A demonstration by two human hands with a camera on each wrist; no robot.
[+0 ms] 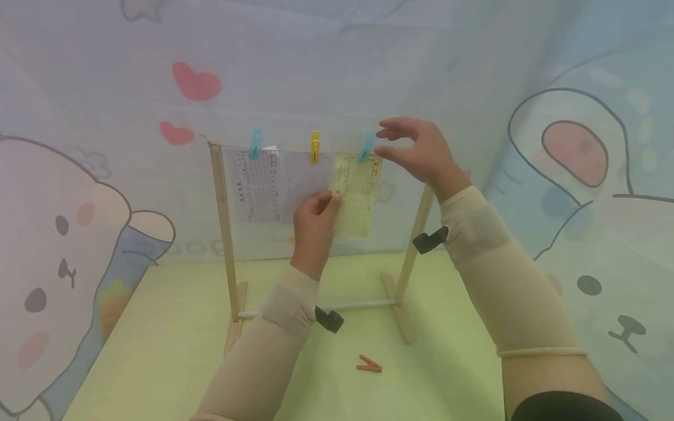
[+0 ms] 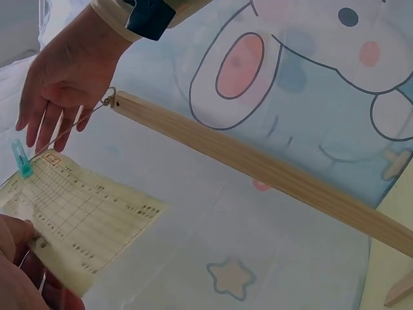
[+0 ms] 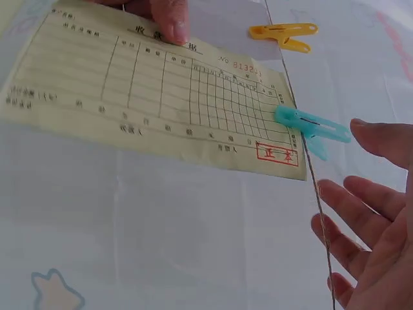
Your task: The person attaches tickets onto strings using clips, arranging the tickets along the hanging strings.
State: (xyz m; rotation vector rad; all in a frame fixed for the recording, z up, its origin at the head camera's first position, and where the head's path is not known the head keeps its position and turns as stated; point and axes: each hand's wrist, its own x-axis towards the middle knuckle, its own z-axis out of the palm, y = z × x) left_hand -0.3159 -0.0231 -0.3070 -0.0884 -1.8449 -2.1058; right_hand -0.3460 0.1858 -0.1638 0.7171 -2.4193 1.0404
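A pale yellow printed receipt (image 1: 359,202) hangs by its top edge from a thin string, held by a light blue clothespin (image 1: 365,149). At its left edge my left hand (image 1: 315,231) pinches the paper; the thumb (image 3: 173,24) lies over the printed face in the right wrist view. Close beside the clothespin, my right hand (image 1: 423,149) is spread with thumb and fingers apart and nothing between them. In the right wrist view its thumb tip is just off the handle ends of the blue clothespin (image 3: 313,126), and the string passes by its fingers.
Left on the string, another blue clothespin (image 1: 255,144) holds a whitish printed sheet (image 1: 258,187); a yellow clothespin (image 1: 315,147) holds a plain pale sheet (image 1: 305,181). Wooden posts (image 1: 223,228) carry the string, joined by a white bar (image 1: 358,305). An orange-brown clothespin (image 1: 370,365) lies on the table.
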